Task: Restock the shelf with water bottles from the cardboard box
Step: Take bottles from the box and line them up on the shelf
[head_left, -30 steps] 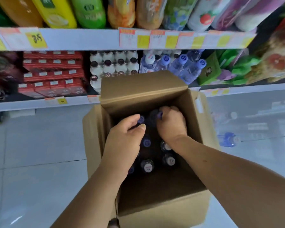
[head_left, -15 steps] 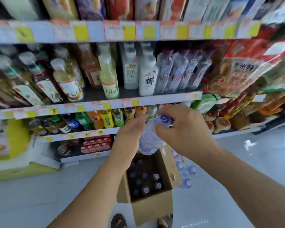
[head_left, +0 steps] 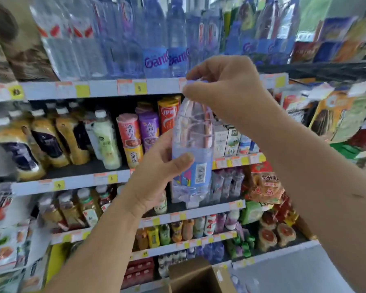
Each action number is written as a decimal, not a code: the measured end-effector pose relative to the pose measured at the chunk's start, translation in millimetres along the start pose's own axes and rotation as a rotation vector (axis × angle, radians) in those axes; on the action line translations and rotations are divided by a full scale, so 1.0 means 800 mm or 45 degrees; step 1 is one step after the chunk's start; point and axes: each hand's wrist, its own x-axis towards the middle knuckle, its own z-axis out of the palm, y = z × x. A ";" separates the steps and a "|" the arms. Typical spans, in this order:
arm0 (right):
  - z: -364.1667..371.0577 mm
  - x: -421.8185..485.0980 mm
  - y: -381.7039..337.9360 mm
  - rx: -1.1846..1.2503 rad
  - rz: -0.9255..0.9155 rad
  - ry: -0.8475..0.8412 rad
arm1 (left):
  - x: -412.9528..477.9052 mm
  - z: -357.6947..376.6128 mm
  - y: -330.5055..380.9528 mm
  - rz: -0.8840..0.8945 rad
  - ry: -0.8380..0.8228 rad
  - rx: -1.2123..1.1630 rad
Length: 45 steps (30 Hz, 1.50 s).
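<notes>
A clear water bottle with a blue label and a purple cap stands upright in the air in front of the shelves. My left hand grips its lower body, thumb across the front. My right hand pinches the cap from above. The top shelf carries a row of tall water bottles with blue labels, just above and behind the held bottle. The cardboard box shows only its open flap at the bottom edge.
Lower shelves hold juice bottles, cans, small cartons and snack bags. Price tags line every shelf edge. Pale floor lies at the lower right beside the box.
Both hands have lifted the bottle out of the box up to the level of the upper shelves. The view has tilted up, and the box has dropped to the bottom edge.
</notes>
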 end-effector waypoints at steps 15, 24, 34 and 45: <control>0.049 -0.031 0.011 0.709 -0.009 -0.344 | 0.059 -0.028 0.121 0.238 0.105 -0.429; 0.049 0.026 0.045 0.688 -0.054 0.007 | 0.121 0.006 0.120 0.317 0.522 0.284; 0.009 0.071 0.102 0.624 -0.023 -0.318 | 0.170 0.011 0.115 0.246 0.450 -0.105; 0.001 0.189 0.104 0.346 0.049 -0.160 | 0.235 -0.028 0.148 0.247 0.624 0.284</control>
